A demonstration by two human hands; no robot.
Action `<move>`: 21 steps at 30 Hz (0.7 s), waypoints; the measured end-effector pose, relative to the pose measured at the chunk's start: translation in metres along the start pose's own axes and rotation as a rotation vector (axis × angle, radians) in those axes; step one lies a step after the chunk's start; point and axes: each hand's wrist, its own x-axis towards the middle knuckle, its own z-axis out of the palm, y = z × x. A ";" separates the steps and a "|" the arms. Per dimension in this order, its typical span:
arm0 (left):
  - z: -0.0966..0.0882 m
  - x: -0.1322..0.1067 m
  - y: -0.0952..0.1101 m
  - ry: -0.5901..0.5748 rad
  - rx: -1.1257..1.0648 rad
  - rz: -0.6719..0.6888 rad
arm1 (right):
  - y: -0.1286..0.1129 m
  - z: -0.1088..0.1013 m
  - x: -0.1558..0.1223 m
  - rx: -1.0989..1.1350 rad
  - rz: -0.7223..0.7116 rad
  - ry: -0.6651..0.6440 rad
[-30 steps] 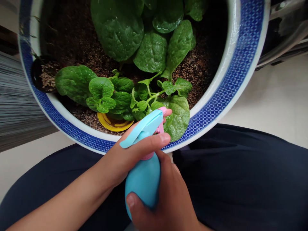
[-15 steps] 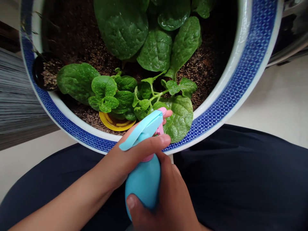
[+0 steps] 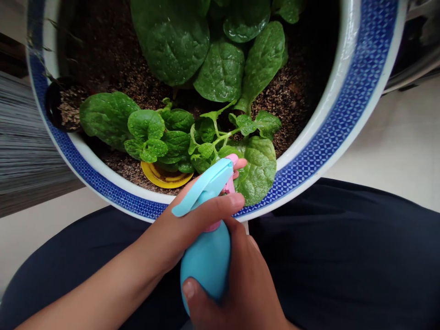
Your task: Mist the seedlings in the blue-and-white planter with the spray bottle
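Observation:
A light blue spray bottle (image 3: 205, 259) with a pink trigger is held by both my hands over my lap. My left hand (image 3: 182, 220) wraps the bottle's neck, its forefinger lying on the pink trigger by the nozzle. My right hand (image 3: 240, 288) cups the bottle's round body from below, thumb pressed on its side. The nozzle points at a big white planter with a blue patterned rim (image 3: 319, 151). Broad green leaves (image 3: 220, 73), dotted with water drops, grow from its brown soil.
A yellow round lid (image 3: 161, 176) lies in the soil near the planter's near rim. A small black pot (image 3: 58, 107) sits inside at the left. My dark-clothed legs (image 3: 343, 256) flank the planter; pale floor (image 3: 395, 146) shows right, a striped mat (image 3: 20, 151) left.
Hardly anything differs. Both hands keep the same hold on the bottle; the view has shifted slightly, so the planter and leaves sit a touch further right than a second ago.

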 end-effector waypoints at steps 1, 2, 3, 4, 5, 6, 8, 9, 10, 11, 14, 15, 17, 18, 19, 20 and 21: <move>0.000 0.000 -0.001 -0.001 -0.006 0.005 | 0.000 0.000 -0.001 0.003 0.002 0.009; 0.000 0.000 -0.001 -0.001 -0.013 0.012 | 0.001 0.001 -0.001 0.005 0.007 0.019; 0.000 0.001 -0.002 -0.004 -0.024 0.024 | 0.001 0.001 -0.002 0.004 0.011 0.024; 0.000 0.001 -0.002 -0.019 -0.041 0.040 | 0.001 0.001 -0.003 0.002 0.014 0.025; 0.000 0.001 -0.003 -0.043 -0.059 0.054 | 0.001 0.002 -0.003 -0.003 0.016 0.024; 0.000 0.002 -0.003 -0.068 -0.071 0.063 | 0.000 0.002 -0.003 -0.008 0.018 0.025; 0.001 0.002 -0.001 -0.094 -0.071 0.064 | -0.001 0.002 -0.003 -0.021 0.020 0.031; 0.002 0.002 0.000 -0.090 -0.060 0.056 | -0.001 0.002 -0.002 -0.027 0.022 0.036; 0.002 0.002 0.001 -0.075 -0.045 0.046 | 0.000 0.001 -0.002 -0.031 0.024 0.042; 0.003 0.001 0.003 -0.057 -0.030 0.034 | 0.000 0.000 -0.002 -0.029 0.020 0.037; 0.005 -0.003 0.007 -0.019 -0.001 0.013 | 0.005 -0.007 -0.003 -0.012 -0.049 -0.028; 0.006 -0.005 0.008 -0.007 0.004 0.017 | 0.007 -0.010 -0.003 -0.008 -0.075 -0.046; 0.007 -0.009 0.008 0.001 0.003 0.049 | 0.009 -0.015 -0.005 -0.007 -0.105 -0.060; 0.007 -0.010 0.007 0.001 0.000 0.070 | 0.010 -0.018 -0.006 -0.007 -0.108 -0.053; 0.008 -0.012 0.006 0.003 -0.002 0.086 | 0.010 -0.019 -0.007 -0.006 -0.107 -0.049; 0.008 -0.014 0.004 0.010 -0.003 0.097 | 0.009 -0.020 -0.008 -0.003 -0.109 -0.051; 0.009 -0.015 0.002 0.025 -0.003 0.101 | 0.007 -0.019 -0.009 0.002 -0.113 -0.054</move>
